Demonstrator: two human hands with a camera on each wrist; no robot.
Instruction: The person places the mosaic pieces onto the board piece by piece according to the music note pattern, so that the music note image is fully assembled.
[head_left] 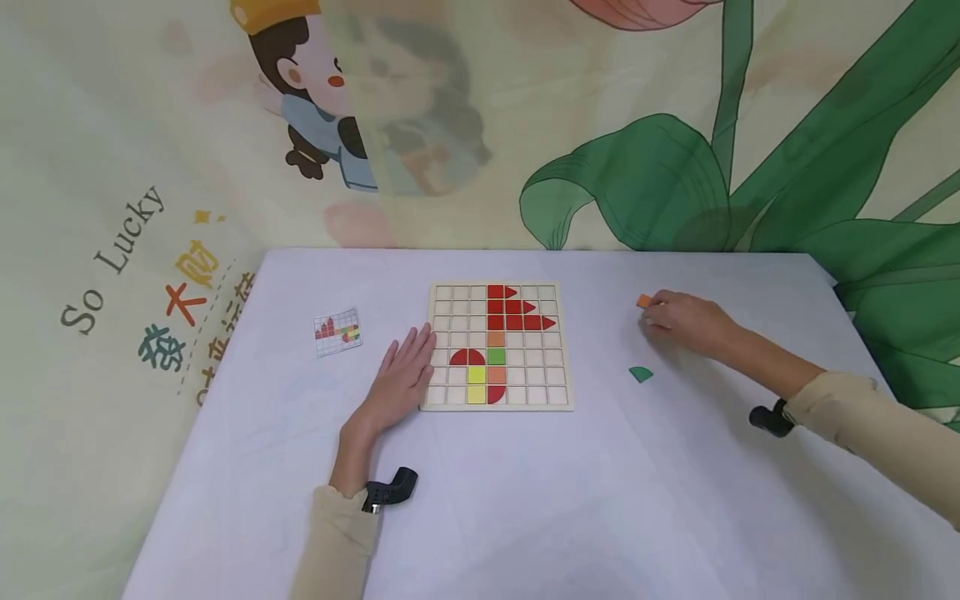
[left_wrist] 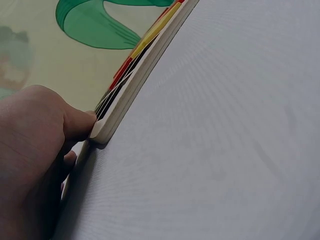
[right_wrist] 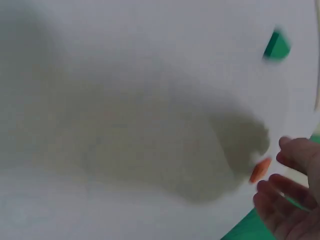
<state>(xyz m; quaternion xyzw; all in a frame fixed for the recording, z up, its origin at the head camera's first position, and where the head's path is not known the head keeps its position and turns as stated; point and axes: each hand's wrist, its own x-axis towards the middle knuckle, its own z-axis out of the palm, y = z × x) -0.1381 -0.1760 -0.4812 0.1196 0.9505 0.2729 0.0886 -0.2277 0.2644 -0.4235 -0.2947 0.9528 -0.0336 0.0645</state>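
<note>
My left hand [head_left: 397,375] lies with straight fingers along the left edge of a wooden grid board [head_left: 528,400]. In the left wrist view its thumb [left_wrist: 77,122] touches the board's corner. Red, yellow, orange and green pieces fill some of the squares. Over on the right, my right hand [head_left: 686,321] reaches down at a small orange block [head_left: 643,301]. Its thumb and fingers stand apart around the block [right_wrist: 260,170] in the right wrist view. A green quarter-circle piece [head_left: 641,374] lies on the cloth, nearer to me than that hand.
A small pattern card [head_left: 337,332] with a coloured grid lies left of the board. White cloth [head_left: 480,500] covers the table. Behind the table's far edge hangs a printed backdrop [head_left: 480,217] with green leaves and a cartoon figure.
</note>
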